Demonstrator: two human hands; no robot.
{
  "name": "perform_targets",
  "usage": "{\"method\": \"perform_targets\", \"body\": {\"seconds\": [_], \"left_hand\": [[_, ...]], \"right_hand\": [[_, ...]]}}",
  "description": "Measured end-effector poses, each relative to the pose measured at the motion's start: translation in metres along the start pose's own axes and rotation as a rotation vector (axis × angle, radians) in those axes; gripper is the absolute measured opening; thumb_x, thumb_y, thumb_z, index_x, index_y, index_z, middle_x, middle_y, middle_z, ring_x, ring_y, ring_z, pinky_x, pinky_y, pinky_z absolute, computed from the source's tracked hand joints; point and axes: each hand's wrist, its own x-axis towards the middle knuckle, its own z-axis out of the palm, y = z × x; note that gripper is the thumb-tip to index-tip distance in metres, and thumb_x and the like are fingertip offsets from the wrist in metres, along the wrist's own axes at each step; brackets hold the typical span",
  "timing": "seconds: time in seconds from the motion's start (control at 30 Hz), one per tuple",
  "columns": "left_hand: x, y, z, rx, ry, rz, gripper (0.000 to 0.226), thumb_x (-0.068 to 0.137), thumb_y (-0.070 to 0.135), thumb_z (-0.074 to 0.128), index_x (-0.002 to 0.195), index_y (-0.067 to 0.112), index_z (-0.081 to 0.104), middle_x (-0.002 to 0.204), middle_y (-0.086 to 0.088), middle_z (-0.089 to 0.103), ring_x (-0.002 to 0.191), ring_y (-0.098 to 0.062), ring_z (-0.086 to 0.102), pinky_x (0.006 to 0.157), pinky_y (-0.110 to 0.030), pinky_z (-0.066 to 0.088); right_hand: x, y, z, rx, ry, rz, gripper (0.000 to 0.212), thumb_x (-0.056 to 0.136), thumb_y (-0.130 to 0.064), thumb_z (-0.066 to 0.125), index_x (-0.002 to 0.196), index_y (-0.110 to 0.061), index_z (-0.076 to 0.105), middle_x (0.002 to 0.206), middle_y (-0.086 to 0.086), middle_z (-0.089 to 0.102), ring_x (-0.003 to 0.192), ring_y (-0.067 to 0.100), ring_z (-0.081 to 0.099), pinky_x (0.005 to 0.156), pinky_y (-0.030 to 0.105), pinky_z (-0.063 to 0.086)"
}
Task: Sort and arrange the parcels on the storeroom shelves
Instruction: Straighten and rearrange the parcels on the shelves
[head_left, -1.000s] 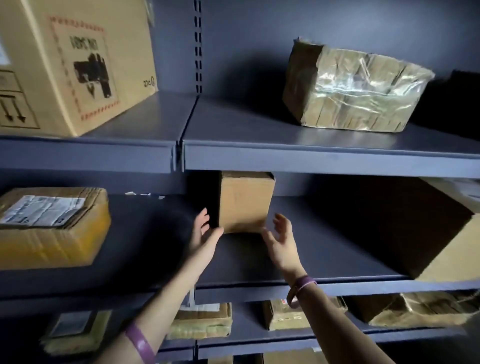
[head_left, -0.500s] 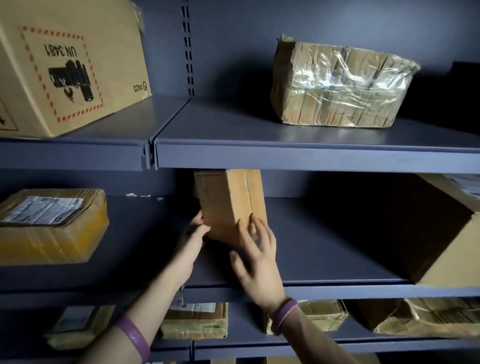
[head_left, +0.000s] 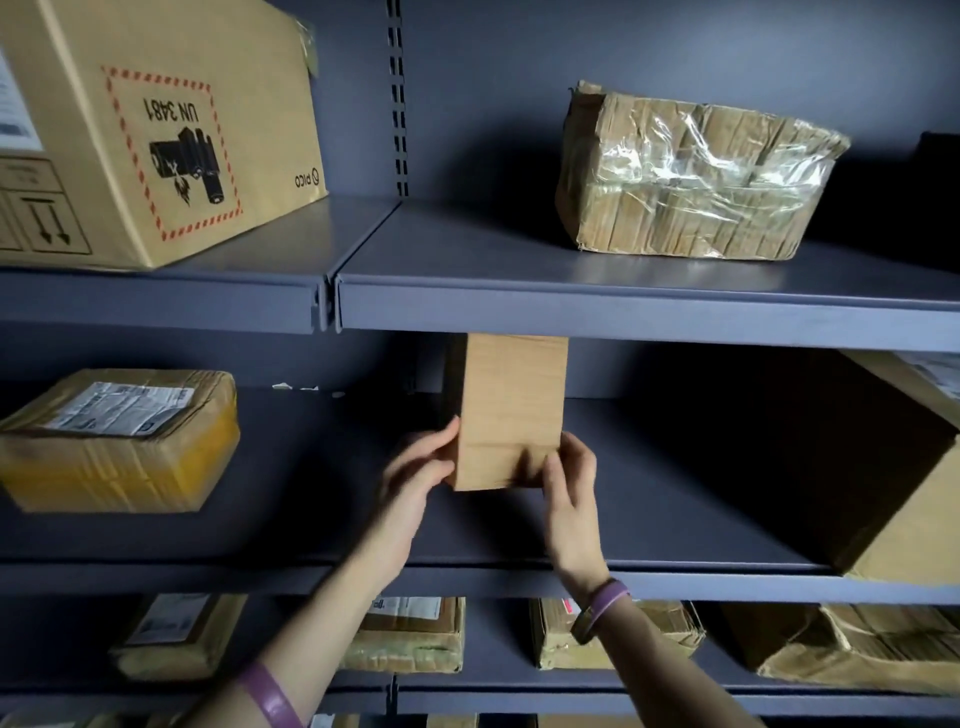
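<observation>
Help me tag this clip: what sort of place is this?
Probably a parcel storeroom: tiered grey metal shelves, a yellow-taped parcel with a shipping label, a large carton marked UN 3481. The left hand and right hand hold a small brown box.

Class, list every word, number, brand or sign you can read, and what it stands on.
"UN 3481": upside down in the red-hatched frame on the large carton, with a battery pictogram.
"PICO": upside down, same carton's lower corner.
Two arrows, pointing down: same carton's left face.
White labels on the yellow-taped parcel and lower-shelf parcels: too blurred to read.
</observation>
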Motion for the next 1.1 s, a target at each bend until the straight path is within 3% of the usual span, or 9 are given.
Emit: {"method": "perform_targets", "body": {"seconds": [0.17,0.3,0.43,0.53,0.63,0.73,0.87,1.0,1.1], "left_hand": [[-0.023,0.004,0.022,0.293,-0.156,0.192,0.051,0.074,0.008,0.053,0.121,0.026,0.061,0.112,0.004,0.050,0.100,-0.009,0.050,0.082,-0.015,0.038],[-0.029,0.001,0.026,0.385,-0.165,0.235,0.054,0.076,0.005,0.052,0.125,0.028,0.057,0.112,0.004,0.049,0.105,-0.011,0.047,0.089,-0.013,0.034],[-0.021,0.004,0.020,0.324,-0.085,0.213,0.066,0.079,-0.014,0.053,0.128,0.031,0.052,0.120,0.002,0.045,0.113,-0.007,0.046,0.092,-0.010,0.035],[-0.008,0.008,0.010,0.265,-0.003,0.183,0.074,0.080,-0.024,0.049,0.132,0.029,0.047,0.125,-0.004,0.049,0.099,-0.009,0.051,0.086,-0.017,0.040],[0.007,0.014,0.000,0.180,0.053,0.101,0.058,0.088,-0.016,0.049,0.134,0.019,0.050,0.124,-0.008,0.058,0.086,-0.007,0.055,0.082,-0.015,0.044],[0.017,0.018,-0.007,0.171,0.080,0.096,0.045,0.093,-0.006,0.051,0.136,0.008,0.050,0.131,-0.002,0.059,0.107,0.001,0.058,0.091,-0.009,0.044],[0.021,0.030,-0.006,0.043,0.076,0.122,0.036,0.093,0.013,0.058,0.128,0.022,0.058,0.118,0.020,0.065,0.111,0.006,0.058,0.088,-0.009,0.045],[0.029,0.040,-0.003,-0.084,0.023,0.063,0.025,0.092,0.036,0.052,0.113,0.043,0.063,0.122,0.021,0.064,0.118,-0.001,0.056,0.092,-0.025,0.046],[0.035,0.041,-0.005,-0.084,0.043,0.064,0.039,0.083,0.030,0.039,0.113,0.040,0.062,0.121,0.016,0.066,0.112,-0.005,0.059,0.083,-0.028,0.045]], "right_hand": [[0.018,0.006,-0.005,0.114,0.088,0.202,0.010,0.103,-0.028,0.042,0.102,-0.032,0.052,0.101,0.001,0.057,0.082,0.009,0.053,0.080,0.033,0.047],[0.020,0.012,-0.005,0.122,0.079,0.239,0.010,0.102,-0.032,0.043,0.101,-0.032,0.053,0.103,-0.001,0.059,0.092,0.012,0.055,0.091,0.042,0.047],[0.019,0.006,-0.004,0.157,0.080,0.143,0.014,0.103,-0.024,0.043,0.103,-0.032,0.055,0.095,-0.007,0.059,0.081,0.001,0.056,0.073,0.018,0.051],[0.018,-0.005,-0.005,0.189,0.010,0.070,0.022,0.103,-0.023,0.042,0.114,-0.031,0.059,0.115,-0.010,0.064,0.103,0.005,0.058,0.092,0.028,0.049],[0.021,-0.018,-0.006,0.169,-0.026,-0.001,0.028,0.103,-0.028,0.041,0.117,-0.034,0.064,0.121,-0.014,0.067,0.109,0.006,0.060,0.094,0.027,0.048],[0.025,-0.030,-0.007,0.150,-0.050,-0.052,0.032,0.098,-0.035,0.039,0.116,-0.035,0.065,0.119,-0.013,0.068,0.108,0.009,0.061,0.092,0.024,0.049],[0.031,-0.034,-0.011,0.189,-0.065,-0.097,0.029,0.104,-0.013,0.040,0.120,-0.027,0.061,0.118,-0.014,0.067,0.115,0.008,0.059,0.102,0.028,0.045],[0.033,-0.033,-0.012,0.277,-0.074,-0.063,0.025,0.098,0.004,0.046,0.109,-0.016,0.055,0.103,-0.001,0.067,0.101,0.015,0.059,0.100,0.045,0.043],[0.032,-0.037,-0.014,0.253,-0.108,-0.092,0.029,0.098,0.001,0.048,0.113,-0.019,0.062,0.110,-0.003,0.069,0.103,0.014,0.063,0.096,0.038,0.048]]}}
